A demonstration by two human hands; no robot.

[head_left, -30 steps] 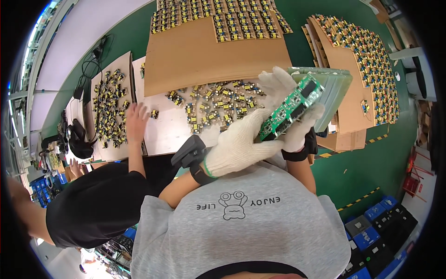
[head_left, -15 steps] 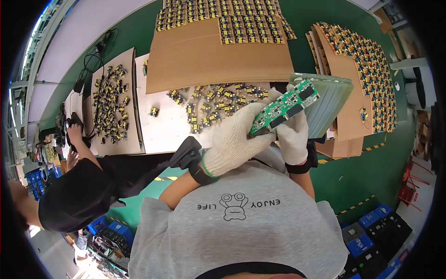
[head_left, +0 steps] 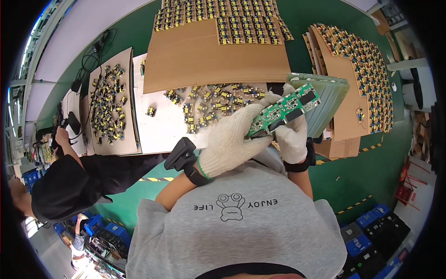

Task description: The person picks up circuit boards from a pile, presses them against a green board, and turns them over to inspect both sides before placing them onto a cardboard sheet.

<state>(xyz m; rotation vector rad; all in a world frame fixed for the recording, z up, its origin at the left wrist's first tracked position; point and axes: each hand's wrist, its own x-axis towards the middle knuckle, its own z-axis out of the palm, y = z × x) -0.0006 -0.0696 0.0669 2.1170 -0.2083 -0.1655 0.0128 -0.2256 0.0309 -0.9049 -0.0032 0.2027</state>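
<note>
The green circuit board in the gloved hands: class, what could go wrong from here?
1. The green circuit board could slip: the left hand and right hand, both in knit gloves, hold it tilted in the air.
2. Its far end might knock the translucent green stack, which it overlaps in this view, though the gap is hard to judge.
3. Loose small boards lie jumbled on the white table nearby, so a dropped board might damage them.
</note>
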